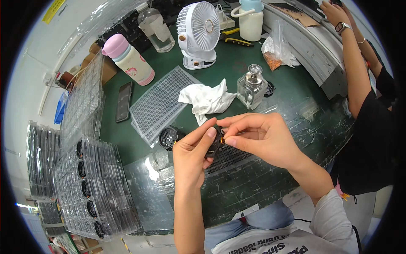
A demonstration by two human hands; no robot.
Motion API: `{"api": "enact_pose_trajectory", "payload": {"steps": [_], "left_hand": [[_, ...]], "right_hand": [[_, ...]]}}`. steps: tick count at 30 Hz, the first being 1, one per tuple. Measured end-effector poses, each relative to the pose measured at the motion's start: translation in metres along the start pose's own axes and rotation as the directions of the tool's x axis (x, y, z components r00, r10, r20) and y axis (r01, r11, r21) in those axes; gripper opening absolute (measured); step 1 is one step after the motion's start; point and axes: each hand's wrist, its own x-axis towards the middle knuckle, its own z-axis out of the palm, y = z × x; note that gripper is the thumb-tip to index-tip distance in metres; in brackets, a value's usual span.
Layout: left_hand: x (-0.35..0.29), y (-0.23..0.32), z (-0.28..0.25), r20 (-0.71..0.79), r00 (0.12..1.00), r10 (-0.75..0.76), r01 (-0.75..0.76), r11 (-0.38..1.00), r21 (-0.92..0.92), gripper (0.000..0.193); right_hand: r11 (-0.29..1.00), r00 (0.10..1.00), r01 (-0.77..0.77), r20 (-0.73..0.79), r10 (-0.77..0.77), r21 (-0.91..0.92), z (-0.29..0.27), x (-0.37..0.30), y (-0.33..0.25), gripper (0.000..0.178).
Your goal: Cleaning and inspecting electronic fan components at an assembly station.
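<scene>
Disc (pixel 214 149), black, we see pinched in the left hand (pixel 189 155) above the table (pixel 264 186); the right hand (pixel 270 137) narrows at its orange bit (pixel 222 140), though we cannot quite tell whether it holds that.

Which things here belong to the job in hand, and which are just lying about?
Likely the job:
black part held in the left hand, right hand at its edge
similar round black part
stacked plastic trays

Probably just lying about:
phone
fan
pink-lidded bottle
pliers

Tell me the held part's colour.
The held part is mostly black, seen best in the head view.
</scene>
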Motion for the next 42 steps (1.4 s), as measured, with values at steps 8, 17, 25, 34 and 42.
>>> {"api": "enact_pose_trajectory", "payload": {"steps": [8, 17, 25, 34, 42], "left_hand": [[0.0, -0.001, -0.001, 0.0, 1.0, -0.002, 0.002, 1.0, 0.023, 0.026], [0.0, -0.001, -0.001, 0.008, 1.0, 0.011, -0.011, 1.0, 0.026, 0.026], [0.001, 0.002, -0.003, 0.032, 0.999, -0.018, 0.018, 1.0, 0.0, 0.027], [0.0, 0.002, -0.003, 0.097, 0.995, -0.002, 0.007, 0.999, -0.05, 0.028], [0.001, 0.004, -0.013, 0.131, 0.991, -0.002, -0.019, 0.987, 0.159, 0.027]], "right_hand": [[1.0, 1.0, 0.003, -0.005, -0.003, -0.006, 0.0, -0.001, 0.002, 0.013], [0.998, 0.999, 0.018, -0.043, -0.021, -0.054, 0.002, -0.002, 0.005, 0.014], [0.999, 0.999, 0.031, -0.041, -0.03, 0.028, 0.004, -0.001, 0.008, 0.01], [0.995, 0.996, 0.085, 0.004, -0.085, 0.058, 0.001, 0.002, 0.009, 0.007], [0.994, 0.982, 0.103, 0.163, -0.098, -0.024, -0.012, 0.012, 0.025, 0.016]]}}
